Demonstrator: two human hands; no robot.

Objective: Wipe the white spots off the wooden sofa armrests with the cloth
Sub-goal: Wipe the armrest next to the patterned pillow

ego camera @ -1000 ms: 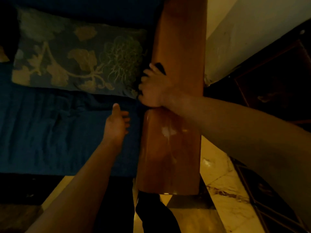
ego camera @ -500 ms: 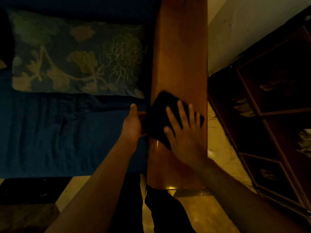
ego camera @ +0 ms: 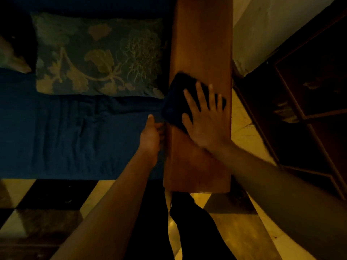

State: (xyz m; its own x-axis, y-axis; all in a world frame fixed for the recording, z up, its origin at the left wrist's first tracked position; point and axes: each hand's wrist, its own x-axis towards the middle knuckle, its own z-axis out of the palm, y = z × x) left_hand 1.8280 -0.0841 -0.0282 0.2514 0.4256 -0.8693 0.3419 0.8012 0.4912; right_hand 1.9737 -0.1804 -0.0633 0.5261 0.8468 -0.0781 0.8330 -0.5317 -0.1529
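The wooden armrest (ego camera: 201, 44) runs from the top of the view down to its near end, in dim light. A dark cloth (ego camera: 178, 94) lies across its middle, hanging a little over the left edge. My right hand (ego camera: 204, 117) lies flat on the cloth with the fingers spread, pressing it onto the wood. My left hand (ego camera: 152, 136) is against the armrest's left edge just below the cloth, its fingers curled at the side of the wood. I see no white spots on the bare wood near the end.
A patterned cushion (ego camera: 97, 55) lies on the blue sofa seat (ego camera: 65, 134) left of the armrest. A dark wooden cabinet (ego camera: 308, 94) stands to the right, with a pale wall (ego camera: 262, 30) behind. A tiled floor and my dark-clad leg (ego camera: 189, 222) are below.
A second ago my right hand held the bunched cloth farther up and white marks showed near the end. The hand has since spread flat on the cloth lower down; my left hand moved to the edge.
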